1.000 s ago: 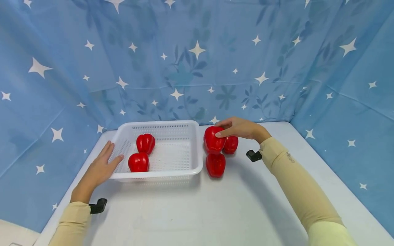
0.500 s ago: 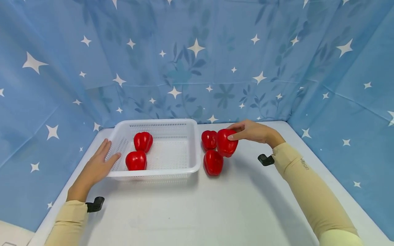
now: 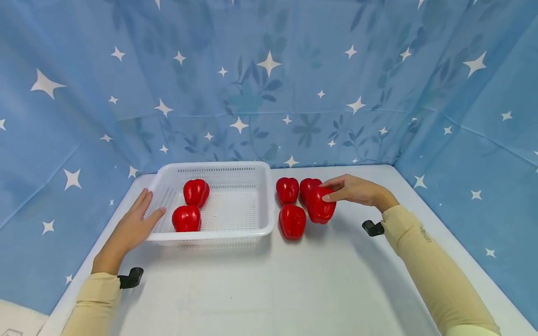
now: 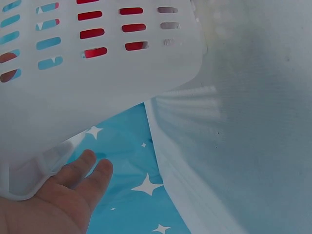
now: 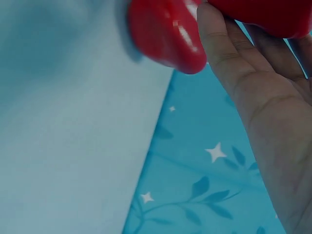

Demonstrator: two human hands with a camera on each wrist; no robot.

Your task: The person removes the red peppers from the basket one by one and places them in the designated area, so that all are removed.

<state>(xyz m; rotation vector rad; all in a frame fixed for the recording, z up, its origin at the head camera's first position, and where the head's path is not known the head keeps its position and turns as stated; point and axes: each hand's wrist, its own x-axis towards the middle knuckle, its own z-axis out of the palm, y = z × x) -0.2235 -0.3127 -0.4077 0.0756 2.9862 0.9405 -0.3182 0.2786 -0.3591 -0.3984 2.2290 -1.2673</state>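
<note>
In the head view my right hand (image 3: pixel 353 190) holds a shiny red bell pepper (image 3: pixel 321 206) between thumb and fingers. That pepper partly covers another red bell pepper (image 3: pixel 310 187) behind it. To their left are two more, one at the back (image 3: pixel 287 190) and one nearer (image 3: pixel 292 221). My left hand (image 3: pixel 131 228) lies along the left side of a white plastic basket (image 3: pixel 235 236), fingers straight and thumb spread by the rim. Inside the basket's left half sit two red bell peppers, a far one (image 3: pixel 196 192) and a near one (image 3: pixel 187 219).
Basket and loose peppers stand towards the back of a white table (image 3: pixel 252 289). A blue curtain (image 3: pixel 235 84) with white stars encloses the back and both sides. A black wrist camera (image 3: pixel 131 278) sticks out by the left cuff, and another (image 3: pixel 372 228) by the right.
My right hand has moved right and nearer to me with its bell pepper, away from above the left-hand peppers. My left hand stays by the basket.
</note>
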